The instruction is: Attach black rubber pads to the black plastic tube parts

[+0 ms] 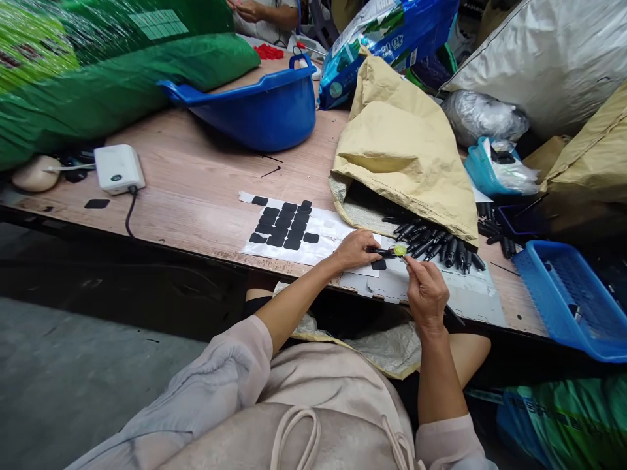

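At the table's front edge, my left hand (356,250) is closed on a slim black pen-shaped part (376,251). A small round yellow-green piece (400,250) shows at the part's right end, between the two hands. My right hand (427,290) grips a thin dark-handled tool (453,316), its exact kind unclear, with the upper tip close to the yellow-green piece. Just behind lies a pile of black pen-shaped parts (435,245), at the mouth of a tan sack (401,150). Left of my left hand, black rounded-square pads (281,228) sit in rows on a white sheet (323,251).
A blue basin (255,111) stands behind the sheet. To the left are a white corded box (119,168) and a big green bag (122,85). A blue basket (573,294) is at the right edge. Another person's hands (249,10) appear at the far side.
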Tool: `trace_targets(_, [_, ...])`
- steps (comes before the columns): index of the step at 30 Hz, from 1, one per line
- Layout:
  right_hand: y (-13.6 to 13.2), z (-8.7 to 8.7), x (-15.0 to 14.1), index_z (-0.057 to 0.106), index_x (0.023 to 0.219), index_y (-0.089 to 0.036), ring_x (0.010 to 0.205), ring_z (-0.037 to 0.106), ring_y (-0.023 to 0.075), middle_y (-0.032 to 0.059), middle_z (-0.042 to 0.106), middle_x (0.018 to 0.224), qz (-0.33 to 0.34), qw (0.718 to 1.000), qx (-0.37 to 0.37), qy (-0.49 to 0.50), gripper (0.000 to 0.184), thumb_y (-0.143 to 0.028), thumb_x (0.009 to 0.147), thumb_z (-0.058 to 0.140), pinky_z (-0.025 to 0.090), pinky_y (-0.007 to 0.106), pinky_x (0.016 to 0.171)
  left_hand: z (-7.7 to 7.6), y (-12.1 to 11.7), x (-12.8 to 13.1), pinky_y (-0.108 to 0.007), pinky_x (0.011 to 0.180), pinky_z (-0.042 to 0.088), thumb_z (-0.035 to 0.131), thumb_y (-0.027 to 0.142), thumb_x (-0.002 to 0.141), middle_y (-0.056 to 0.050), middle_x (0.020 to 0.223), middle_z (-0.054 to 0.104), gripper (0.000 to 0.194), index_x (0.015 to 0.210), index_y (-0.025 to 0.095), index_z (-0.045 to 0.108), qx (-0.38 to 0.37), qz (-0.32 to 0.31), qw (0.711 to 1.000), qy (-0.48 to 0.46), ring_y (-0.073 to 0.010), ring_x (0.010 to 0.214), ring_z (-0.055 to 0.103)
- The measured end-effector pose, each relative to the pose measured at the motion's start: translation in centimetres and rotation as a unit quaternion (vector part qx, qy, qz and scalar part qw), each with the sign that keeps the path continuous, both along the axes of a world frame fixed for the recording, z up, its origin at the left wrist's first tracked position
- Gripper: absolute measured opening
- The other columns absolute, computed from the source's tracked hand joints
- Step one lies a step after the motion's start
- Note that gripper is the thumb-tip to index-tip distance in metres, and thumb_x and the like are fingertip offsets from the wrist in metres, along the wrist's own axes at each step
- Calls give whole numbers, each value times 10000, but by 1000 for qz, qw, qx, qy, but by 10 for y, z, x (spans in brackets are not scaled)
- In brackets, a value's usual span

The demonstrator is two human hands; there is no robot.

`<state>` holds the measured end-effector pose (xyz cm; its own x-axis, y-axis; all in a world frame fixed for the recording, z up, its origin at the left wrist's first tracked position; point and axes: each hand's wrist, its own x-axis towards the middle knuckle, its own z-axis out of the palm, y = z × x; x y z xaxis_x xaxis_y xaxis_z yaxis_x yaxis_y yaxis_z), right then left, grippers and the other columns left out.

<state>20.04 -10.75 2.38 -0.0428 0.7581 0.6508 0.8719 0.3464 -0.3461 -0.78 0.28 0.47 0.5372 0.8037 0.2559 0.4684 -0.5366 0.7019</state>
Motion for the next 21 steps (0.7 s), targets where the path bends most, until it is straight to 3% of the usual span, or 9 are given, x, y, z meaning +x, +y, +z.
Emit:
trace_targets(4, [-6,5,19,744,1248,-277,925,690,197,65,749,1003,25,1000,15,2,311,-203,997,576,556,335,878,0,0,0,-337,873,484,784,260,824,-40,854,666,127,927,189,803,2,3,1000,5,-210,911,605])
trace_targets(11, [-7,-2,56,784,1130,-259,868,654,189,39,738,935,72,991,-2,-108,225,-201,957,653,526,326,809,4,-4,0,-341,869,489,787,257,805,-32,865,659,110,889,191,760,11,21,1000,13,-212,910,601])
trace_targets(21, [-5,-12,58,792,1060,-252,866,607,193,32,710,926,48,995,-41,-78,171,-272,947,666,508,334,819,2,-3,-1,-349,868,482,763,291,869,-51,910,654,132,934,181,733,30,12,999,24,-219,930,598])
